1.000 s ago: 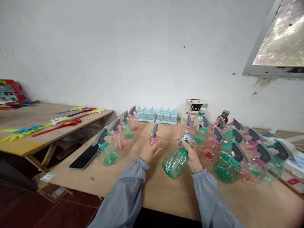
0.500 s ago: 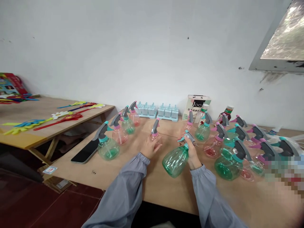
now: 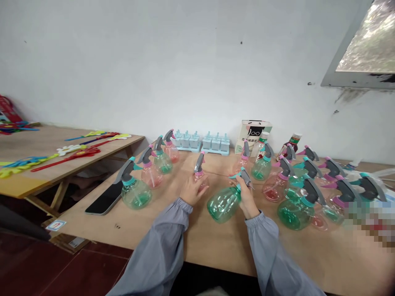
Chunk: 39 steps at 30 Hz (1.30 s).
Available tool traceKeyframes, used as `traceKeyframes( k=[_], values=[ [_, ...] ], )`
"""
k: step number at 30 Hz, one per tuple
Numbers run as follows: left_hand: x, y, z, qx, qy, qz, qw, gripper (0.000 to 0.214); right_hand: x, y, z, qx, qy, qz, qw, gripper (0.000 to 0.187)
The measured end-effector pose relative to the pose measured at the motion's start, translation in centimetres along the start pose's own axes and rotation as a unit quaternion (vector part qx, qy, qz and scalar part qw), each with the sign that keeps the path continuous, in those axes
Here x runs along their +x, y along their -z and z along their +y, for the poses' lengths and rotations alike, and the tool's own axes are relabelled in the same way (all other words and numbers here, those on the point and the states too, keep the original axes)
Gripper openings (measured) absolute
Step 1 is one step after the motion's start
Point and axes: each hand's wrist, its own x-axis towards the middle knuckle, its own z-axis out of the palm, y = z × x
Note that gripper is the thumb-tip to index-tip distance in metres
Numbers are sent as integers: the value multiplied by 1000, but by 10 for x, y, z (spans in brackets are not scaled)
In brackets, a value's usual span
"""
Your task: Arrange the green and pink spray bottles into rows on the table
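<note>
The right hand [image 3: 247, 195] is closed around the neck and grey trigger head of a green spray bottle [image 3: 224, 204], which tilts with its base toward eight o'clock and its nozzle toward nine; whether the base clears the tabletop I cannot tell. The left hand [image 3: 191, 190], at nine o'clock from the right, has its fingers half curled at the near side of a pink spray bottle [image 3: 200, 179] standing upright; how firmly it grips is not clear.

The step in hand looks like handling two bottles at once, one tilted and one steadied. Standing the green one up would call for swinging its base toward six o'clock and lowering it level, clear of the left sleeve [image 3: 166, 236].

Farther out, four more spray bottles [image 3: 135, 195] stand in a slanting row between nine and eleven o'clock from the left hand, with a phone [image 3: 105, 200] just beside the nearest. Two pale-blue mould trays [image 3: 215, 144] sit at twelve to one o'clock, by the wall. From the right hand, a carton [image 3: 245, 139] lies at twelve, and a crowded cluster of bottles [image 3: 294, 212] spreads from one to four.
</note>
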Motion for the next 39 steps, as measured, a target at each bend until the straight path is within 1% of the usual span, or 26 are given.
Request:
traceKeyframes(
  k=[2, 4, 7, 9, 12, 14, 16, 18, 19, 22, 26, 28, 32, 33, 34, 35, 36, 38, 39],
  values=[
    [0, 0, 1, 6, 3, -2, 1000, 46, 2, 2, -1, 14, 17, 26, 999, 34],
    [-1, 0, 1, 8, 5, -3, 1000, 46, 5, 4, -2, 22, 28, 36, 999, 36],
    [0, 0, 0, 3, -2, -2, 1000, 47, 5, 5, -6, 8, 36, 16, 999, 35],
    [0, 0, -1, -1, -7, -1, 1000, 47, 3, 4, -8, -20, 64, 2, 998, 31],
    [0, 0, -1, -3, -8, 0, 1000, 46, 0, 7, -11, -49, 114, 16, 992, 29],
    [0, 0, -1, 3, -9, -1, 1000, 46, 2, 12, -15, -61, 140, 28, 988, 29],
    [0, 0, -1, 15, -12, -1, 1000, 47, 8, 19, -21, -115, 179, 12, 977, 28],
    [0, 0, -1, 24, -17, 2, 1000, 47, 15, 27, -28, -196, 235, 9, 952, 29],
    [0, -1, -2, 27, -21, 5, 999, 47, 19, 31, -31, -234, 261, 17, 936, 32],
    [-1, -2, -4, 27, -39, 18, 999, 46, 24, 41, -39, -305, 307, 72, 898, 36],
    [-1, -5, -6, 22, -49, 30, 998, 46, 23, 48, -46, -377, 313, 85, 867, 40],
    [-1, -6, -6, 22, -45, 29, 998, 46, 23, 51, -46, -405, 307, 87, 857, 45],
    [-1, -6, -5, 22, -38, 23, 999, 46, 31, 54, -36, -437, 278, 103, 849, 59],
    [-1, -5, -5, 22, -36, 21, 999, 45, 33, 56, -31, -435, 289, 110, 846, 61],
    [-1, -5, -5, 22, -35, 19, 999, 45, 35, 57, -27, -427, 314, 122, 839, 63],
    [-1, -5, -4, 21, -36, 18, 999, 45, 38, 60, -22, -419, 353, 136, 826, 65],
    [-1, -4, -4, 20, -38, 17, 999, 46, 40, 62, -17, -413, 399, 149, 805, 68],
    [0, -4, -4, 17, -42, 19, 999, 46, 45, 68, -8, -423, 481, 169, 749, 73],
    [0, -4, -4, 17, -43, 20, 999, 46, 47, 71, -4, -438, 508, 177, 720, 73]
  ],
)
